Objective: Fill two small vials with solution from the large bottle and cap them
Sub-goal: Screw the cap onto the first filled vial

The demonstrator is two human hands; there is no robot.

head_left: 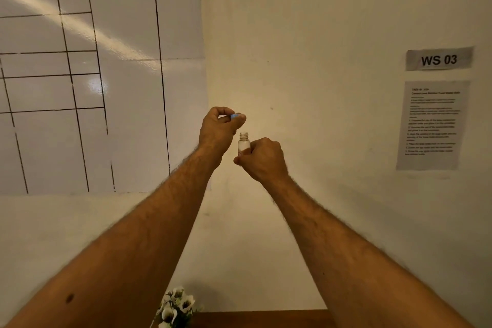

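Both hands are raised in front of the wall. My right hand (262,158) grips a small clear vial (243,143) by its lower body; the vial stands upright and its threaded neck is uncovered. My left hand (219,129) pinches a small blue cap (234,116) between thumb and fingers, just above and to the left of the vial's mouth, not touching it. The large bottle and a second vial are out of view.
A white board with a black grid (93,74) hangs on the wall at left. A "WS 03" label (439,59) and a printed instruction sheet (432,125) are at right. White artificial flowers (175,306) and a wooden table edge (266,318) show at the bottom.
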